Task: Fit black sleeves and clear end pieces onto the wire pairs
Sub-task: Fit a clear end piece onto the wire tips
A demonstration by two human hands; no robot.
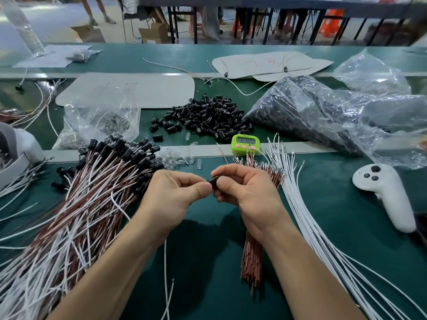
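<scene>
My right hand (245, 188) pinches a black sleeve (213, 180) between thumb and fingers at the middle of the green table. My left hand (173, 195) meets it from the left, its thumb and forefinger pinched at the sleeve's end; what they hold is hidden. A white wire (165, 262) hangs down below my left hand. Finished pairs with black sleeves (97, 181) lie heaped on the left. Loose black sleeves (208, 117) are piled behind, with clear end pieces (175, 159) scattered near them. Bare red wires (253, 257) and white wires (323, 227) lie to the right.
A green timer (245, 144) stands behind my hands. A white controller (385, 195) lies at the right. Plastic bags of parts (323, 112) fill the back right, and another bag (99, 121) sits back left. Grey boards (129, 90) lie further back.
</scene>
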